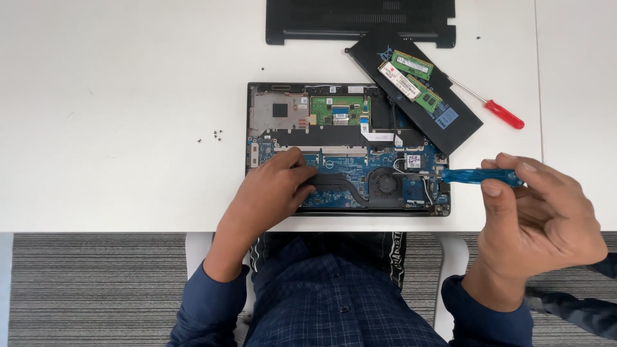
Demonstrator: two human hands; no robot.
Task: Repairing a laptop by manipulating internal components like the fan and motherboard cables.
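laptop opened, mid-unscrewing; left hand flat, fingers loose on board; right hand fingers pinching blue screwdriver; next, tip seated squarely.

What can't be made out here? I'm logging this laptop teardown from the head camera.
- Board area under the left hand: covered by it.
- Tip of the blue screwdriver in the right hand: too small.
- Back cover: cut off by the top edge.
- Loose screws on the table: too tiny to count.
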